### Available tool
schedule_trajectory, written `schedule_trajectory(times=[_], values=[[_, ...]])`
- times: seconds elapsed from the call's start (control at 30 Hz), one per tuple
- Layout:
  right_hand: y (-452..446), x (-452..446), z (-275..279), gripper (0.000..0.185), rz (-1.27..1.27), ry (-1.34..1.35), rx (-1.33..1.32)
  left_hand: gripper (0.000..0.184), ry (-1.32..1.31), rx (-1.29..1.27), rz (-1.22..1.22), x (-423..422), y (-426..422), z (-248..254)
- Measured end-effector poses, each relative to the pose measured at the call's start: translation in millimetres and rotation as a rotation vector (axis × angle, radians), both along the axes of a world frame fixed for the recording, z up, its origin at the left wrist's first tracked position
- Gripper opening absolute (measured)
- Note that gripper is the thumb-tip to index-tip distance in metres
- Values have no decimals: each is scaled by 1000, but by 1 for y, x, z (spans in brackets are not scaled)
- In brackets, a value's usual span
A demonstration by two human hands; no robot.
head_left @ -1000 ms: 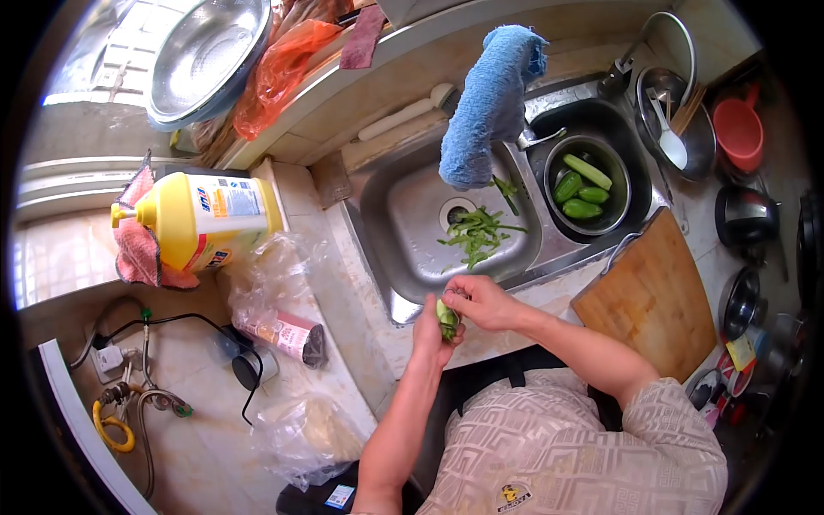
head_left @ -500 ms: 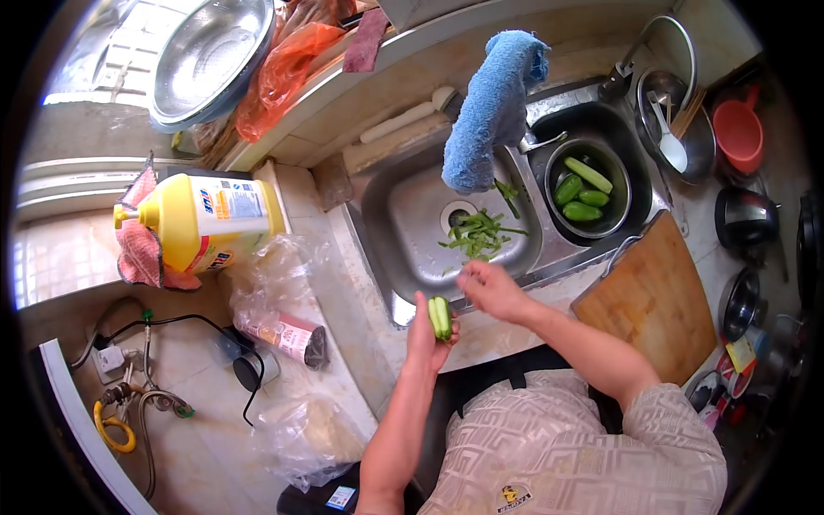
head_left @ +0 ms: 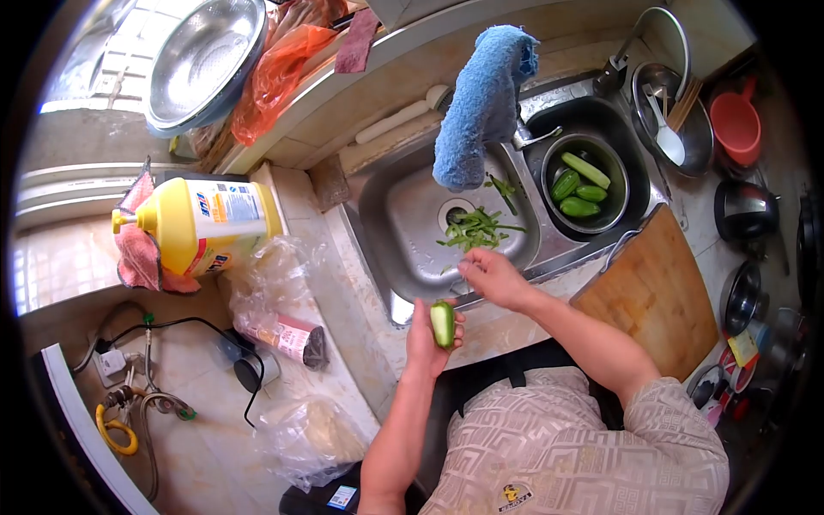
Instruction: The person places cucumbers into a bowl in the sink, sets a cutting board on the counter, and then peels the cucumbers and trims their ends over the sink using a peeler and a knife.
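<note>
My left hand [head_left: 426, 342] holds a partly peeled cucumber [head_left: 443, 324], with a broad pale strip facing up, in front of the sink's near edge. Up and to its right, my right hand [head_left: 491, 276] is closed over the near rim of the left basin, apart from the cucumber. What its fingers hold is too small to make out. Green peelings [head_left: 477, 230] lie near the drain in the left basin [head_left: 403, 249]. Several green cucumbers, one of them peeled [head_left: 586, 170], sit in a metal pot [head_left: 621, 206] in the right basin.
A blue cloth [head_left: 481, 112] hangs over the faucet between the basins. A wooden cutting board [head_left: 657, 296] leans at the right. On the left are a yellow bottle [head_left: 180, 225], plastic bags [head_left: 305, 438] and hoses [head_left: 150, 429]. A metal bowl [head_left: 699, 142] holds utensils.
My right hand has moved away from the cucumber, up and right toward the basin. The cucumber in my left hand has turned and now shows a broader pale strip.
</note>
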State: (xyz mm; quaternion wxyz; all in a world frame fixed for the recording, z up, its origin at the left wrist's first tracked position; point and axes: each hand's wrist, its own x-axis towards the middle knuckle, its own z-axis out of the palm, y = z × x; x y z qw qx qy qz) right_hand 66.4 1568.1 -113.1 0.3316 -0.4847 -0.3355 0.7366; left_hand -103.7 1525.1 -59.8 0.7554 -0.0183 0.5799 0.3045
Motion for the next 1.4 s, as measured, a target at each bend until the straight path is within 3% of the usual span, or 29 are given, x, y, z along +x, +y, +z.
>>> schedule_trajectory(times=[0.1,0.2,0.33,0.53,0.63,0.83,0.9,1.0,1.07,1.2,1.33,1.4], values=[[-19,-10,16,17,86,152,65,53,-21,-46,-101,-11,3,-16],[-34,-22,17,18,107,144,224,51,0,-78,-35,-2,9,-19],[-28,-14,21,16,183,-60,379,49,-40,-125,-67,4,8,-16],[-25,-9,27,21,220,-36,262,49,-70,-164,-71,3,3,-17],[-20,-11,6,22,92,-155,369,49,-70,-169,-76,-1,0,-24],[10,10,-45,23,-86,-411,290,49,-97,-203,-24,0,-2,-10],[-4,1,-42,22,-70,-250,217,49,-49,-199,14,4,0,-3],[-22,-10,-10,20,-9,53,133,50,-177,-232,70,-7,5,-29],[-34,-23,-1,20,36,234,104,49,-24,-207,35,1,9,-23],[-23,-21,-11,20,41,-28,338,45,94,-172,-46,6,6,-18],[5,-4,-44,20,-57,-181,179,43,-123,-142,-143,0,-5,-10],[11,8,-39,20,-47,-168,57,44,-70,-105,-98,4,-4,-2]])
